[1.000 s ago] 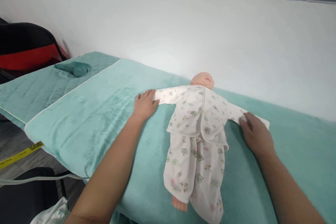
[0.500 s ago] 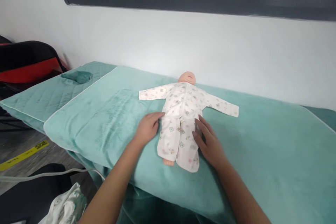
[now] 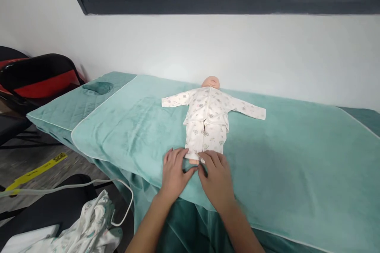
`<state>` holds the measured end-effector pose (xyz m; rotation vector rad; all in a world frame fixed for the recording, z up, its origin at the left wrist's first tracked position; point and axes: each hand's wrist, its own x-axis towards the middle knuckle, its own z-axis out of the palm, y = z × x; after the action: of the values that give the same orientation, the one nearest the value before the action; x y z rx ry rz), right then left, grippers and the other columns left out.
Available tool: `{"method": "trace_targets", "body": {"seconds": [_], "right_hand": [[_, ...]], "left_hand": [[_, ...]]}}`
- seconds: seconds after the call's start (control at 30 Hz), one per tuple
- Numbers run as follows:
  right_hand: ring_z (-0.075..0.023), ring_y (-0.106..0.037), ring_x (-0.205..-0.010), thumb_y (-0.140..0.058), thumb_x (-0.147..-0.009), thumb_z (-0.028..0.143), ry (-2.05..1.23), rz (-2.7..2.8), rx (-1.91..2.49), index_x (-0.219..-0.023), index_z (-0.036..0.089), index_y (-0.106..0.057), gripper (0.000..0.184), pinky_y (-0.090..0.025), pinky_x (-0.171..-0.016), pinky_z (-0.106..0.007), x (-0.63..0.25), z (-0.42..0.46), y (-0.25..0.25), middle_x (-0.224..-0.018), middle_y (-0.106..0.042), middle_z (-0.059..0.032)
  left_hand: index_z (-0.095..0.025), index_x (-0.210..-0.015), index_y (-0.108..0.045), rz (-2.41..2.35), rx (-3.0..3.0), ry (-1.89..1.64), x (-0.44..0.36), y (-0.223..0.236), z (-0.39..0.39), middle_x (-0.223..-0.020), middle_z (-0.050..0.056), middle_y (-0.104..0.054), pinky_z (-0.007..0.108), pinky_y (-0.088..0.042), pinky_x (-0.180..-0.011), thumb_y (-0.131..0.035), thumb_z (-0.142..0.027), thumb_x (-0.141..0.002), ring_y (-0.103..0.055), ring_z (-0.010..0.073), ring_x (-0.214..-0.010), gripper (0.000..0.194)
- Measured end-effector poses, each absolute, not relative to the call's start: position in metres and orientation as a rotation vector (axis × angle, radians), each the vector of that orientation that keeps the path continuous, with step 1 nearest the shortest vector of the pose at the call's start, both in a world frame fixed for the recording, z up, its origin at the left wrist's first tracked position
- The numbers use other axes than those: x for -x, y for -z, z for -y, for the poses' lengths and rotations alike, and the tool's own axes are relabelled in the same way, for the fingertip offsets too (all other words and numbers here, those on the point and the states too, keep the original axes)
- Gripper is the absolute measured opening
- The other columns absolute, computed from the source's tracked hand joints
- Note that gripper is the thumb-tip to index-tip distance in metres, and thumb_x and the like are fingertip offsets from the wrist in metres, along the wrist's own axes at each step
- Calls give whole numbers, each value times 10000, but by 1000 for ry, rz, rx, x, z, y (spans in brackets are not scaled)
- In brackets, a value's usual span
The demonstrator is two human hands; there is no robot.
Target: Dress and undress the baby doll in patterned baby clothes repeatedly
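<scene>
Left hand (image 3: 174,173), right hand (image 3: 218,178), both down from sleeves (image 3: 175,100) to trouser hems (image 3: 192,155), thumbs (image 3: 190,172) now perhaps touching

Bright patch on wall (image 3: 184,53); dim floor (image 3: 20,162); soft shadows; fine detail soft.

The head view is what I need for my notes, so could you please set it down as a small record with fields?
Position: doll lying on a green cover, head toward the wall
Clothing: printed white top and matching trousers
Sleeves: spread to both sides
Left hand: at the lower end of the trousers; grip unclear
Right hand: over the other leg's lower end; grip unclear
Toes: showing between the hands
Lower left: bundled printed cloth on a dark chair
</scene>
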<state>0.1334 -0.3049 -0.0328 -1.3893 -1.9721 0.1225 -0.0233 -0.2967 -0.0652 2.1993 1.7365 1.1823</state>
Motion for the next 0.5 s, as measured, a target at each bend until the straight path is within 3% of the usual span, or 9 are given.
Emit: {"method": "trace_targets", "body": {"seconds": [0.1,0.23,0.37,0.5], "right_hand": [[-281,-553,-975,-576,-869,148,-48,1972,1486,-969,240,-648,154,-404,-822,-420,-122,298,32,-968,-694,-48],[-262,-564,-900,-592,-840,154,-112,1913,1501,-869,232,-615,86,-373,-779,-393,-117,298,25,-857,-684,-34],[-230,-571,-815,-566,-851,202,-266,1745,1466,-830,236,-565,40,-397,-774,-381,-114,310,11,-803,-646,-27],[-226,-576,-822,-537,-876,221,-312,1724,1413,-854,241,-564,40,-424,-769,-372,-110,321,4,-812,-641,-28]], "left_hand": [[-196,-1151,-558,-1760,-2077,-1279,15,62,293,-1051,75,-649,487,-445,-987,-666,-247,-830,-595,255,-1054,343],[-209,-1053,-578,-1551,-1834,-1427,13,56,290,-1012,50,-605,347,-505,-841,-627,-206,-843,-601,195,-963,216],[-228,-1022,-582,-1440,-1631,-1466,15,49,293,-963,16,-569,303,-494,-802,-664,-187,-796,-586,162,-878,243],[-224,-1056,-569,-1414,-1585,-1482,16,45,296,-972,19,-547,294,-480,-782,-601,-149,-805,-565,154,-860,264]]}}
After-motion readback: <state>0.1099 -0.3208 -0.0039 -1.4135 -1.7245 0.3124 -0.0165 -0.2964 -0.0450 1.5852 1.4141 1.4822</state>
